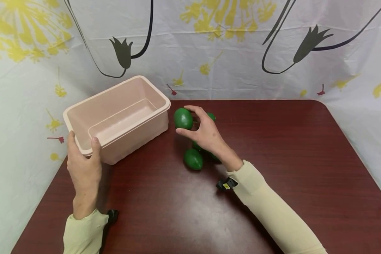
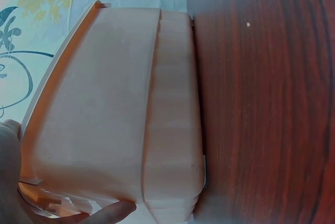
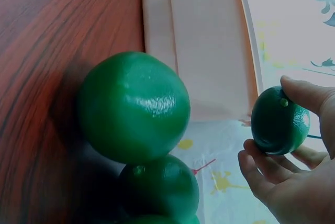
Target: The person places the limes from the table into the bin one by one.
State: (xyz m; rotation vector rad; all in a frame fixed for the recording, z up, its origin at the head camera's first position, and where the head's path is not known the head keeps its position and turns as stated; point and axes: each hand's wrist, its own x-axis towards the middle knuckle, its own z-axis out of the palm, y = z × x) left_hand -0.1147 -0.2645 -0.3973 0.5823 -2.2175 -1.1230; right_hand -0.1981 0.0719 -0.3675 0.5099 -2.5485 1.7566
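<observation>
My right hand (image 1: 206,132) pinches a glossy green lime (image 1: 183,119) between thumb and fingers, just off the right end of a pale pink plastic bin (image 1: 139,139). In the right wrist view the held lime (image 3: 280,121) shows its small stem end and hangs clear of the others. Below and behind that hand lie several more limes (image 1: 193,159) on the table, partly hidden by it. My left hand (image 1: 84,169) grips the bin's near left corner, thumb and fingers on either side of the rim. The visible floor of the bin is bare.
The dark red wooden table (image 1: 289,158) has a rounded far right corner. Behind it hangs a white cloth (image 1: 235,70) with yellow and grey plant prints, close to the bin's far side. Dark wrist devices (image 1: 227,184) sit at both cuffs.
</observation>
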